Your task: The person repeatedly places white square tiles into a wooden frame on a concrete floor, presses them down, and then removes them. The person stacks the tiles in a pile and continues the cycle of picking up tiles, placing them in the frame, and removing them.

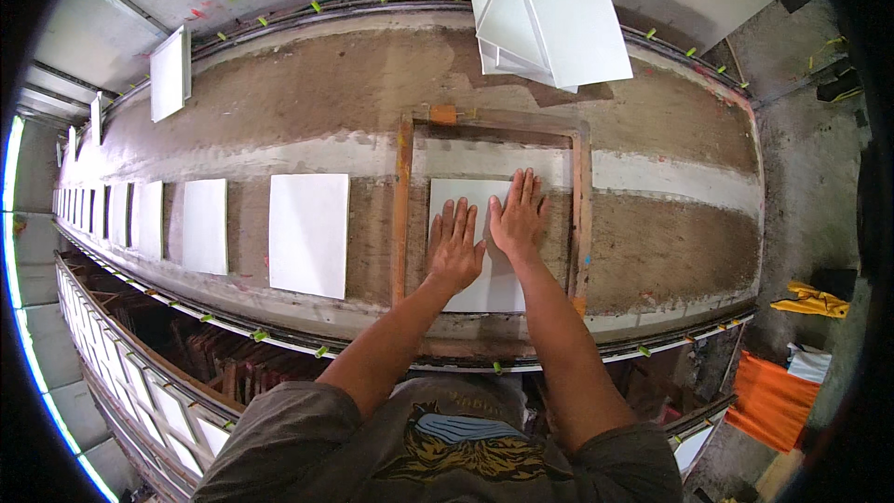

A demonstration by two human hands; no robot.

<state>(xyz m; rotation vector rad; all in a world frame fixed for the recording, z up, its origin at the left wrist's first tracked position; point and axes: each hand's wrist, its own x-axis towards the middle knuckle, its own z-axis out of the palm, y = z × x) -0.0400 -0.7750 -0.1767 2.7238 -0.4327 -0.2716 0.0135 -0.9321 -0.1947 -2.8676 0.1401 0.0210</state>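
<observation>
Left hand (456, 247) and right hand (519, 221) lie flat, fingers extended and grasping nothing, on a white panel (494, 287) inside a wooden frame (402, 224), with a row of panels (309, 236) apparently already laid leftward and a loose stack (579, 33) seemingly still unlaid.

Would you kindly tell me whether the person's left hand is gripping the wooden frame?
No, the left hand lies flat with fingers extended over the white sheet, inside the wooden frame and apart from its bars.
</observation>
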